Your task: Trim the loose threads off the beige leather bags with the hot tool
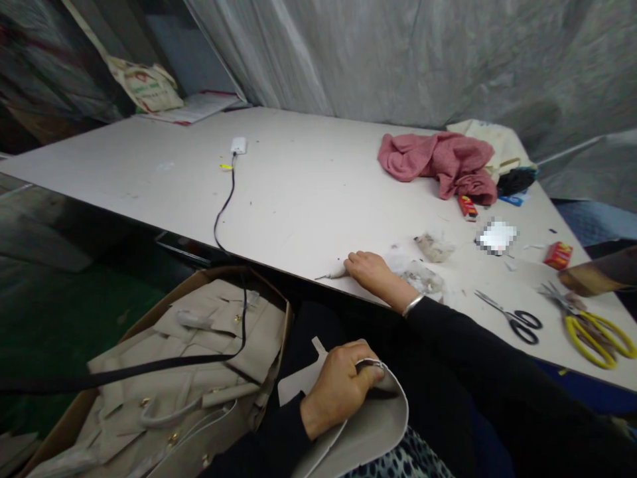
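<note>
My left hand is closed around the edge of a beige leather bag on my lap, thumb inside its open rim. On the near edge of the table, my right hand has its fingers closed over an awl-like tool with a pale body and a thin dark tip pointing left. Part of that tool is hidden under the fingers. Clear plastic bags with small bits lie just beyond my right wrist.
Below the table, a carton holds several beige handbags. A black cord runs from a white plug over the edge. Black scissors, yellow-handled scissors, red boxes and a pink cloth lie rightward. Another person's arm reaches in.
</note>
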Demonstrator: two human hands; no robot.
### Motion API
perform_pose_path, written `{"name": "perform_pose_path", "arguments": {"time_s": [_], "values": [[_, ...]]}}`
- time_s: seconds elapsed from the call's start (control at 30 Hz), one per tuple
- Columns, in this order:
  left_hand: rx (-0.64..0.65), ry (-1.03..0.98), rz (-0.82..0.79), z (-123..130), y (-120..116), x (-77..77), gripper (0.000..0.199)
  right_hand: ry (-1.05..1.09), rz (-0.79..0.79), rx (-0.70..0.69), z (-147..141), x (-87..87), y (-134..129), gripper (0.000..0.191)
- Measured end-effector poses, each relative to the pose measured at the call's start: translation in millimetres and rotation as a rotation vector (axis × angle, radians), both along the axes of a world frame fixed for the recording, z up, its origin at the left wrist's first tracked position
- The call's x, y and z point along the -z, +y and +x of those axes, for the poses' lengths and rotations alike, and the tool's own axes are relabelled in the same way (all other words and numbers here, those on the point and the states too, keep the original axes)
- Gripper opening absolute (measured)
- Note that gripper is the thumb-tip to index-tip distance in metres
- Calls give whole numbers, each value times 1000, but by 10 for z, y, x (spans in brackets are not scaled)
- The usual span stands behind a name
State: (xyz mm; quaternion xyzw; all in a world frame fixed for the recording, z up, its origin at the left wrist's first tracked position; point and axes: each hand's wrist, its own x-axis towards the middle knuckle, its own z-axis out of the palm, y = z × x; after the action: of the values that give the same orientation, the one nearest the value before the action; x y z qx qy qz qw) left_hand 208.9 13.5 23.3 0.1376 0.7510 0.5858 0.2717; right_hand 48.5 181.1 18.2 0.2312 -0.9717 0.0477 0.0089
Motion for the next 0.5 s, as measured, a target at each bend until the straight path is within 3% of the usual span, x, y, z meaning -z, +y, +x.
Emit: {"name": "perform_pose_path", "arguments": {"time_s": [0.07, 0.13, 0.23, 0.3, 0.37, 0.5], "values": [[0, -20, -13, -26, -9, 8, 7, 45, -24, 48, -15, -138, 22, 23], [4, -42, -27, -49, -10, 7, 7, 144, -218, 150, 41, -331, 110, 21], [11, -52, -58, -88, 7, -6, 4, 290, -936, 335, 301, -599, 369, 10], [22, -52, -76, -118, 34, -10, 7, 312, -1341, 462, 581, -683, 578, 10], [45, -63, -80, -144, 76, -4, 9, 351, -1565, 598, 894, -658, 766, 13], [111, -79, -79, -165, 197, 7, 8, 320, -1723, 812, 1404, -357, 987, 18]]}}
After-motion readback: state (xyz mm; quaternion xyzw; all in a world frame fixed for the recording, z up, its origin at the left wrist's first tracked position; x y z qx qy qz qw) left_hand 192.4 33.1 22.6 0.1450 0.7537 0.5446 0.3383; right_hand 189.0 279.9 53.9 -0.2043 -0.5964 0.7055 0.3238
